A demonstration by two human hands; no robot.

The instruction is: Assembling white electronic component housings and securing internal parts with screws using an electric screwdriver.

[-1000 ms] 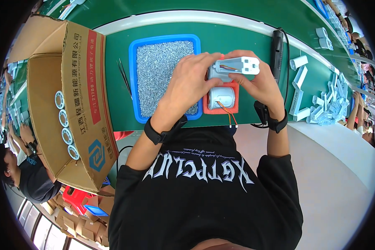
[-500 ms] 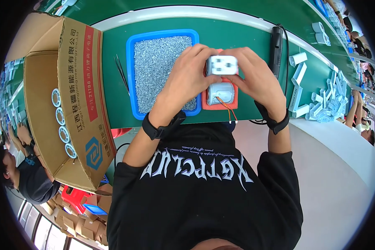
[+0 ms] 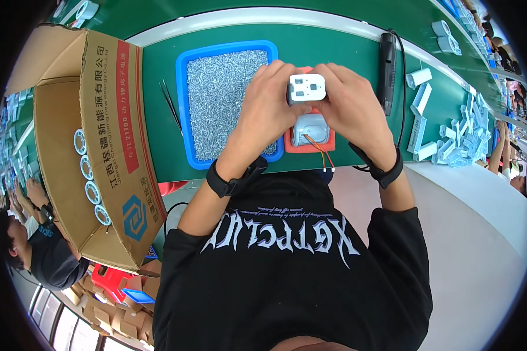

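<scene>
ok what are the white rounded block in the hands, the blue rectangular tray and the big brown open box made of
White rounded block: likely moulded plastic, smooth, with clean-edged openings. Blue rectangular tray: probably plastic too, evenly coloured, with rounded corners. Big brown open box: apparently cardboard, matt, with folded flaps.

Chinese txt (image 3: 101,111) on ctn (image 3: 126,181), lettered tee (image 3: 293,281)

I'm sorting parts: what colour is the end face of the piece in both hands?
The end face is white, seen best in the head view.
</scene>
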